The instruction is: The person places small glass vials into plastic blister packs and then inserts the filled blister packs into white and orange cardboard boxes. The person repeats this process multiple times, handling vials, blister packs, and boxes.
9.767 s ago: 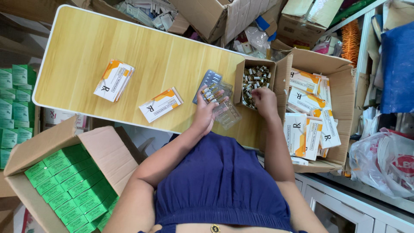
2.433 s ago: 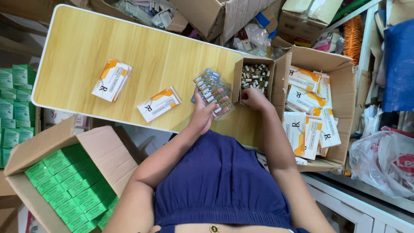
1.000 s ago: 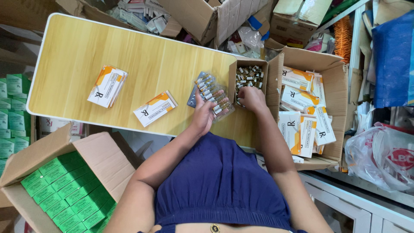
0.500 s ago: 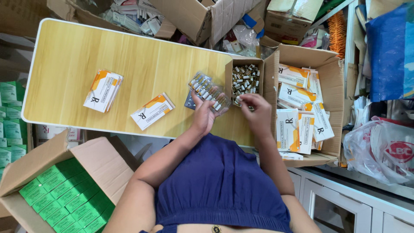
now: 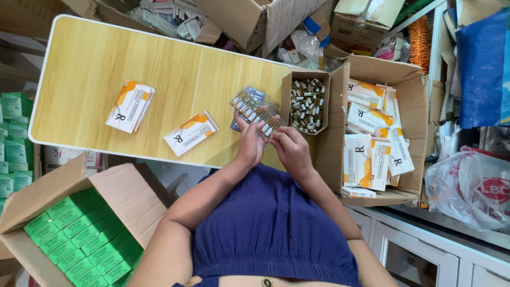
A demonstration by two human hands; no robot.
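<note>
Left hand (image 5: 249, 144) cupped under a clear tray of small vials (image 5: 255, 110), held just above the table (image 5: 95, 64) edge; right hand (image 5: 291, 150) pinched at the tray's near end, fingertips closed, what they grip too small to tell; small box of loose vials (image 5: 306, 102) just beside.

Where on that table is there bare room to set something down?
The wooden table is bare along its far-left end and between the two white-and-orange packs and the far edge. It is crowded near the hands, clear tray and small vial box.
</note>
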